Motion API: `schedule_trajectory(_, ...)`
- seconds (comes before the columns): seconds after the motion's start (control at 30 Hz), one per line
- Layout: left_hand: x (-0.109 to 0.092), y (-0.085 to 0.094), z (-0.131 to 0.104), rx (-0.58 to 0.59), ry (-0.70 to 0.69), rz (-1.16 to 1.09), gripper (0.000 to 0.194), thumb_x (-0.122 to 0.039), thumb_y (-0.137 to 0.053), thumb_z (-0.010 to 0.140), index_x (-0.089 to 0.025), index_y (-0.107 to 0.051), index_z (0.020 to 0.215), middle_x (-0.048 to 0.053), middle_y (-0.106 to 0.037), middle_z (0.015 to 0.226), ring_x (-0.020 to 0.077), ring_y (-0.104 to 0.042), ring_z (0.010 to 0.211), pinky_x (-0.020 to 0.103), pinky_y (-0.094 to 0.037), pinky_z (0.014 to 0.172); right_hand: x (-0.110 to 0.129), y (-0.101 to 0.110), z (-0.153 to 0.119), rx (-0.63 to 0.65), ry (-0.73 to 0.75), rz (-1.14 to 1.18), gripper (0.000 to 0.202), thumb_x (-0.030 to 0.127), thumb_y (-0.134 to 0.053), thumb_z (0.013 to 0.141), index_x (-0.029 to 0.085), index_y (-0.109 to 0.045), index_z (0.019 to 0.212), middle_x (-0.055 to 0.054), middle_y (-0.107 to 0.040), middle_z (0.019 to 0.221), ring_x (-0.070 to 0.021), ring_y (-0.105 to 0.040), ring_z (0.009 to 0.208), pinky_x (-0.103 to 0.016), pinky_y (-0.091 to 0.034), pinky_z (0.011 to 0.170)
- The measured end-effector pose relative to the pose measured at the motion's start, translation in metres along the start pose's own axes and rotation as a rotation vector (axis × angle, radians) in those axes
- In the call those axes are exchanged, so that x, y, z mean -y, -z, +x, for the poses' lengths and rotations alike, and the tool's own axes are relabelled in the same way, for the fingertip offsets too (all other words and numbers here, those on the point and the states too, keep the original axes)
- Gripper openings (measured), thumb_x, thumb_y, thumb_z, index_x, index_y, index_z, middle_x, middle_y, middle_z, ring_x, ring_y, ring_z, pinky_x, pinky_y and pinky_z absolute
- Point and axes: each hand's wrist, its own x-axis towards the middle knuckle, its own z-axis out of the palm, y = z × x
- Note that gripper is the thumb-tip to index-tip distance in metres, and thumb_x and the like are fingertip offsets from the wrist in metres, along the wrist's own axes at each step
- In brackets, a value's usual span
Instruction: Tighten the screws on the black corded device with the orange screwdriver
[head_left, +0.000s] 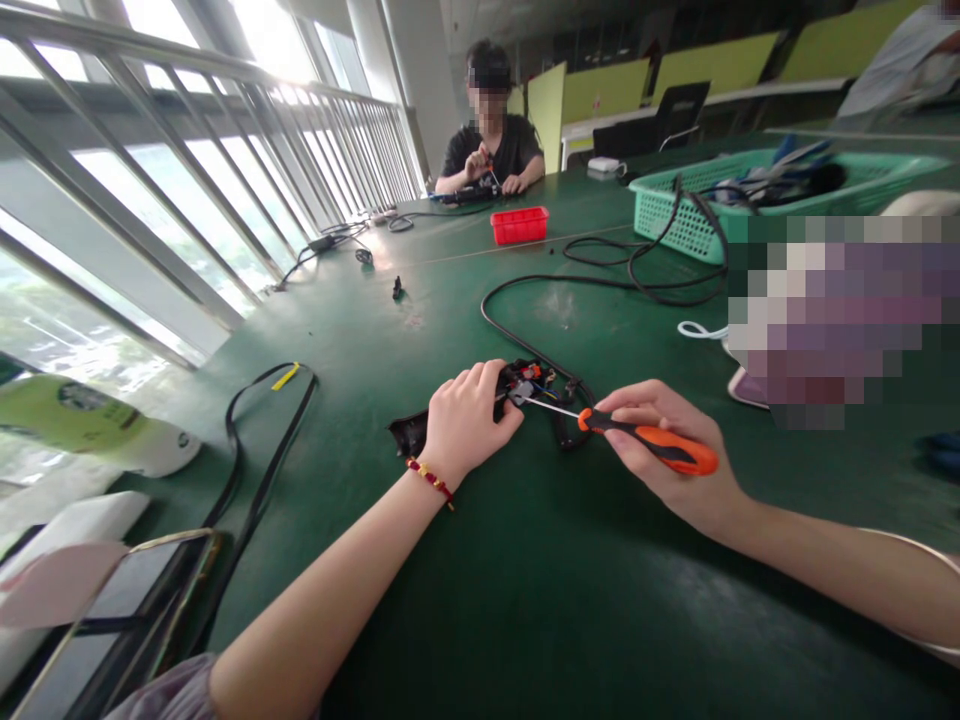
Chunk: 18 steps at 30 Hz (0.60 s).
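My left hand (466, 418) is wrapped over a black corded device (409, 432) lying on the green table, pressing it down. At its right end the housing is open, showing red, blue and yellow wires and a grey part (520, 391). My right hand (664, 440) grips a screwdriver (675, 450) with an orange and black handle. Its thin metal shaft points left, the tip at or close to the grey part; whether it touches a screw I cannot tell. A black cable (491, 315) runs from the device across the table.
A red tray (520, 226) and a green basket (675, 222) of tools stand farther back. Across the table a person (491, 150) works with a screwdriver. At left lie a phone (127, 610), a black strap (236, 440) and a green bottle (90, 425). A railing (225, 130) borders the left side.
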Motion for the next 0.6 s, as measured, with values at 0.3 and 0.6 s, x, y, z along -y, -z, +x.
schedule_trajectory(0.3,-0.0002,0.0004,-0.0006,-0.003,-0.001,0.011,0.037,-0.026,-0.046,0.077,-0.018,-0.048,0.112,0.004,-0.064,0.099,0.0205,-0.060,0.088,0.030,-0.045,0.073,-0.0055,0.0002,0.0027,-0.013,0.114,0.080,0.053,0.013,-0.062,0.068,0.027,-0.042,0.116,0.000,-0.048,0.083,-0.0161,-0.051,0.070,-0.035,-0.047,0.069)
schedule_trajectory(0.6,0.0000,0.0001,-0.0004,-0.010,-0.001,0.008,0.037,-0.026,-0.046,0.076,-0.018,-0.048,0.112,0.003,-0.064,0.100,0.0203,-0.060,0.089,0.031,-0.045,0.073,-0.0011,0.0002,0.0005,0.030,0.040,0.063,0.031,0.017,-0.056,0.078,0.026,-0.046,0.106,0.007,-0.037,0.056,-0.0116,-0.040,0.050,-0.028,-0.037,0.051)
